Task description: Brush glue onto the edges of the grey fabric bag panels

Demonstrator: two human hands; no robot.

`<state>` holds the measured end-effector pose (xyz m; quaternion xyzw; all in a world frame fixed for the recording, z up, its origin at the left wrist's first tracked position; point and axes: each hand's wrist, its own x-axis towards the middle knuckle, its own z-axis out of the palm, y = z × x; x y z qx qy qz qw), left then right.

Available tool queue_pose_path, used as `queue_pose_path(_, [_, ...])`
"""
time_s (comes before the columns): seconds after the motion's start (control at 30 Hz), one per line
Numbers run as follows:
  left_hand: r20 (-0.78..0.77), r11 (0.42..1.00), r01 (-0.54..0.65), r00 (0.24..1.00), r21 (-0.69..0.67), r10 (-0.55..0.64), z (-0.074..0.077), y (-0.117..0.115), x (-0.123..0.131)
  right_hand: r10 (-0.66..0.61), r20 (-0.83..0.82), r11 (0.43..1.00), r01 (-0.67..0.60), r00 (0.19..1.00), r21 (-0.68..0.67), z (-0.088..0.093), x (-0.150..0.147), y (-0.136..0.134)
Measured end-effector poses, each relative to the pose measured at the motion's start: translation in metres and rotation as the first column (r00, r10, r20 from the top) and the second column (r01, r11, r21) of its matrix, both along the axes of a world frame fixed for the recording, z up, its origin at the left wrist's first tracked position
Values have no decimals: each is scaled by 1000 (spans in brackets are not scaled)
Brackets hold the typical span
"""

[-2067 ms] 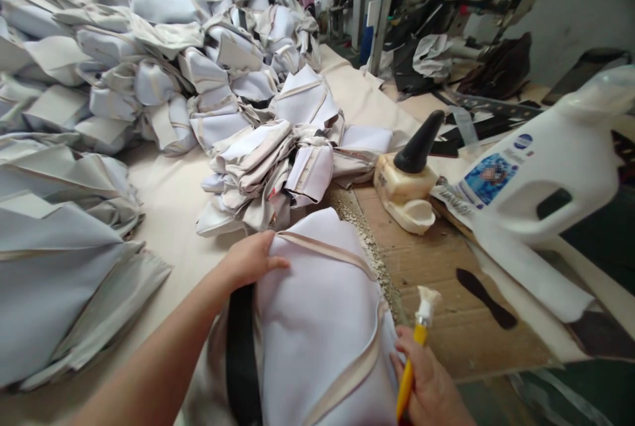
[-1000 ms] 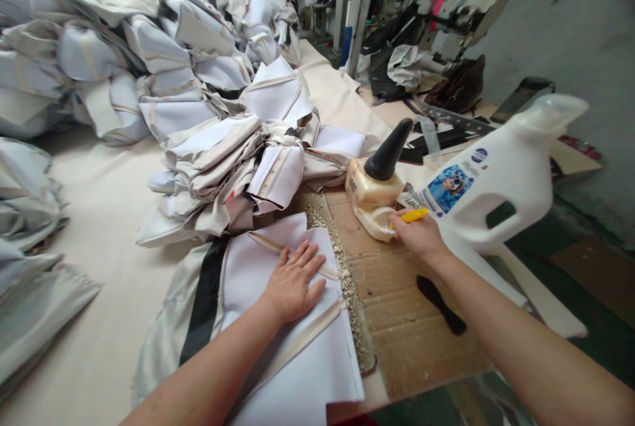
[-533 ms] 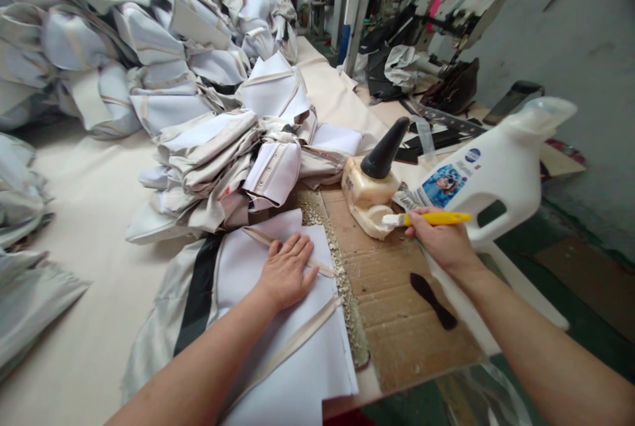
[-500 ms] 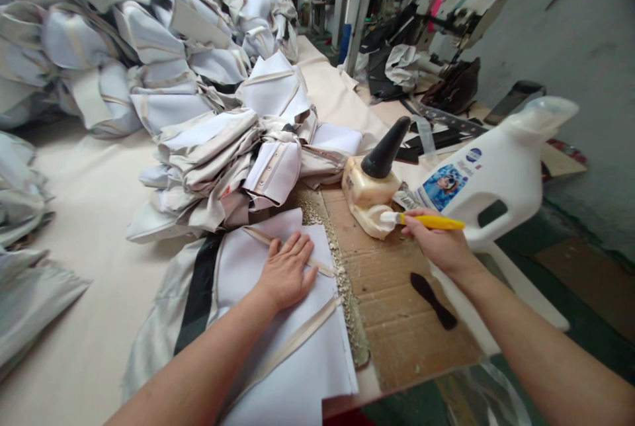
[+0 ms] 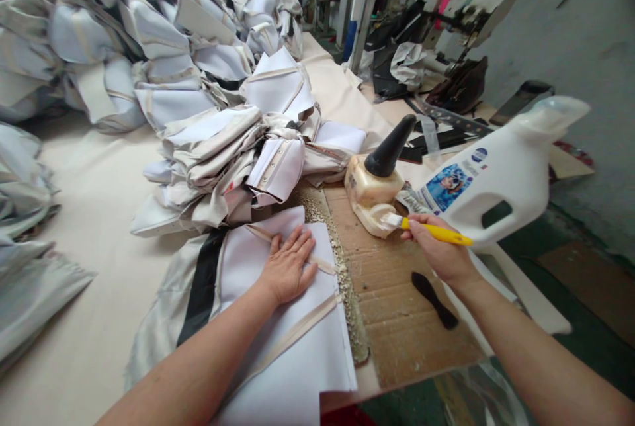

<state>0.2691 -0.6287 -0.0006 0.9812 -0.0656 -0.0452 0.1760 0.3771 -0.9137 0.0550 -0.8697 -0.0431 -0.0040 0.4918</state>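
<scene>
Yellow-handled brush [image 5: 444, 234], pinched in the right hand [image 5: 439, 251], has its bristles [image 5: 393, 221] at the front cup [image 5: 374, 226] of the squat bottle [image 5: 367, 186]. Nearer and left of the bottle, the left hand [image 5: 288, 267] lies spread on the white panel [image 5: 312, 346]. Wiping against the cup should limit drips.

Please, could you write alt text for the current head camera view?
A person's right hand holds a yellow-handled brush at the open cup of a cream container; the left hand lies flat on a white piece. Similar pieces lie heaped beyond; a white jug is at right.
</scene>
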Motion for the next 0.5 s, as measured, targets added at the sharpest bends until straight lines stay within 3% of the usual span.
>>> queue_pose_path(0.17, [26, 1000, 6, 1000, -7, -6, -2, 0, -1, 30, -24, 991, -33, 999, -126, 8, -13, 0])
queue_pose_path(0.33, [30, 1000, 0, 1000, -16, 0, -4, 1, -3, 19, 95, 986, -3, 995, -168, 10, -11, -3])
queue_pose_path(0.5, [25, 1000, -7, 1000, -27, 8, -5, 1, -5, 223, -72, 962, -231, 972, -147, -4, -12, -13])
